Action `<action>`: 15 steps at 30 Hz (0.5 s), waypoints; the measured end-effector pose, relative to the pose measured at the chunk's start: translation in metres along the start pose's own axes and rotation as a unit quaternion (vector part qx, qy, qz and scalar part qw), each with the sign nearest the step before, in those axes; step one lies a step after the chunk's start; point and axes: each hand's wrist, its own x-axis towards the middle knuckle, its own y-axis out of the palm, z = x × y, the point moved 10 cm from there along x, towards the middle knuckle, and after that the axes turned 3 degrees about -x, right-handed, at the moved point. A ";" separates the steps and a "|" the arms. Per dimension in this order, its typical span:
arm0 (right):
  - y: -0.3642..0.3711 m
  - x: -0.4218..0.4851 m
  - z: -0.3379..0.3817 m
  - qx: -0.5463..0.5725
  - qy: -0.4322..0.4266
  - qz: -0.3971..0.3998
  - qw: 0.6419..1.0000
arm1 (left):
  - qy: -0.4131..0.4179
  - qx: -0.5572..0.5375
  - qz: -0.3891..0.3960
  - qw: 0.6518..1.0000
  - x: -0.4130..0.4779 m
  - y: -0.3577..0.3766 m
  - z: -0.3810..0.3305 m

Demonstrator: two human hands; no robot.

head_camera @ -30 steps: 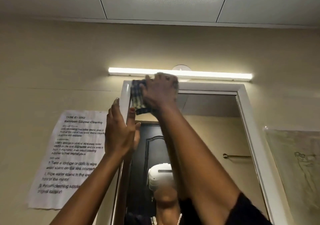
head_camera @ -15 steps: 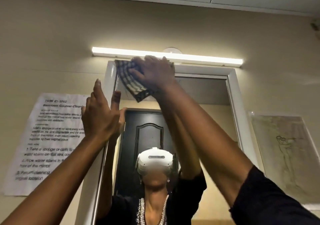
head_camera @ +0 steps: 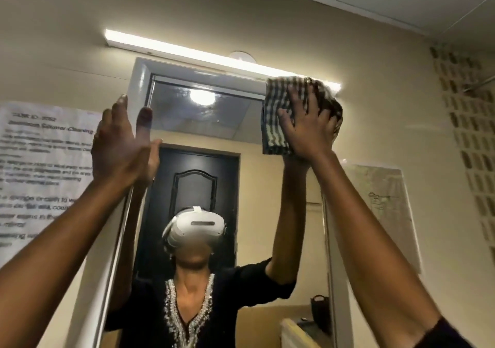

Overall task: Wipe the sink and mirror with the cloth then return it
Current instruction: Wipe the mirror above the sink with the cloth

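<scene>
We are facing the tall white-framed wall mirror point(head_camera: 203, 122). Our right hand point(head_camera: 308, 130) is spreading flat, pressing the checked dark-and-white cloth point(head_camera: 276, 117) against its upper right corner. Our left hand point(head_camera: 120, 146) is resting open-fingered and empty along the mirror's left frame.

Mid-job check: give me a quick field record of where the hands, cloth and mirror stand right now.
right hand: palm flat, pressing the checked cloth against the mirror's top right corner
left hand: open, empty, at the mirror's left frame edge
mirror: white-framed, on the wall, streaks near the top
light bar: lit, above the mirror
sink: not in view
stage: wiping the mirror, cloth not yet returned
</scene>
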 end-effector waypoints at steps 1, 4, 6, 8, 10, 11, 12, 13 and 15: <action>0.001 -0.014 -0.003 -0.002 0.018 0.008 1.000 | 0.000 -0.006 0.002 1.000 -0.002 -0.001 -0.002; 0.002 -0.066 -0.010 -0.005 0.056 0.033 0.998 | 0.000 -0.006 -0.001 1.000 -0.003 -0.002 -0.003; 0.005 -0.110 -0.015 -0.001 0.069 0.053 0.996 | 0.001 0.005 -0.003 1.000 -0.003 -0.002 -0.004; 0.010 -0.162 -0.018 0.006 0.074 0.066 0.995 | 0.009 0.011 -0.003 1.000 -0.005 -0.003 -0.007; 0.010 -0.215 -0.021 -0.011 0.067 0.061 0.996 | 0.016 0.003 0.006 1.000 -0.014 -0.003 -0.011; 0.011 -0.234 -0.022 -0.019 0.059 0.064 0.996 | 0.017 -0.003 0.016 1.000 -0.021 -0.002 -0.013; 0.013 -0.244 -0.022 -0.024 0.053 0.071 0.996 | 0.019 -0.005 0.028 0.999 -0.028 -0.001 -0.014; 0.014 -0.247 -0.023 -0.024 0.050 0.076 0.996 | 0.029 0.001 0.039 0.999 -0.037 0.000 -0.016; 0.011 -0.233 -0.022 -0.021 0.053 0.058 0.997 | 0.076 0.032 0.064 0.995 -0.054 0.006 -0.020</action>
